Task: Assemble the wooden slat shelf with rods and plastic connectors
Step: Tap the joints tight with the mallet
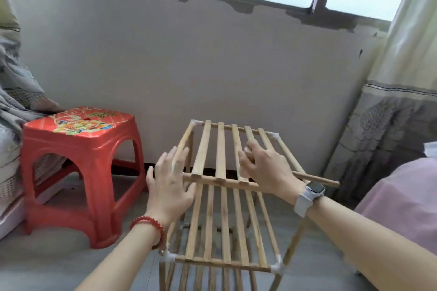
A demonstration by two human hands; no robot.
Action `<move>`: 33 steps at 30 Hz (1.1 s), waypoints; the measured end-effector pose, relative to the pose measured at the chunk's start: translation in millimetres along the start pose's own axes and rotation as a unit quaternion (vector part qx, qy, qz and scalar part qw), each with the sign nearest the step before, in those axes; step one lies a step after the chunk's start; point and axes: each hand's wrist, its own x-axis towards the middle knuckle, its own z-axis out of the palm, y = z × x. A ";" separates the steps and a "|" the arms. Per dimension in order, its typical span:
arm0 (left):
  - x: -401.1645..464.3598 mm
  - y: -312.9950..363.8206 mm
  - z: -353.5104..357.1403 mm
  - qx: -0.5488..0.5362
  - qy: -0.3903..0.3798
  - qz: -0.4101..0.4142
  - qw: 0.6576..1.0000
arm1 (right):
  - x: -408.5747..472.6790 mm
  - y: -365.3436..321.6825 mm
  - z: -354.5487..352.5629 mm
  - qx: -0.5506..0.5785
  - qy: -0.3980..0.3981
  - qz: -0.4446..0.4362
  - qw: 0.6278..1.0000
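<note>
1. The wooden shelf stands on the floor, between a red stool and a pink bed. It is near the wall under the window.

2. The top slat panel is only half on. Its far corners sit in white plastic connectors. Its near rod sticks out past the right side, and I see no connector on that end.

3. The left hand is open, with fingers spread. It rests near the left end of the near rod and does not grip it.

4. The right hand lies on top of the slats. Its fingers look curled around one slat, but the view is fuzzy, so this is my best guess.

5. What could go wrong: the near side of the panel could drop, because it seems nothing but the hands holds it up.

6. A hard push down could pop the far rods out of their connectors, or tip the tall, thin frame forward.

7. A finger could get pinched between the slats and the rod if the panel slips.

8. The loose rod end could slide sideways and miss its post.

9. Writing: the stool top has a flower picture with small marks that may be letters, too blurry to read. The watch on the right wrist shows no name I can read. There are no labels on the shelf.
</note>
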 end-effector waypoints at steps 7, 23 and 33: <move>-1.4 75.6 42.9 0.120 -0.068 0.183 0.973 | -20.1 92.4 -82.9 0.027 0.233 0.147 0.961; 19.4 71.1 -10.3 0.265 -0.205 0.094 0.938 | -67.8 102.7 0.0 0.214 -0.013 0.127 0.968; -15.4 166.0 11.3 0.096 -0.245 0.138 0.955 | -31.5 151.1 -7.1 0.159 -0.004 0.255 0.954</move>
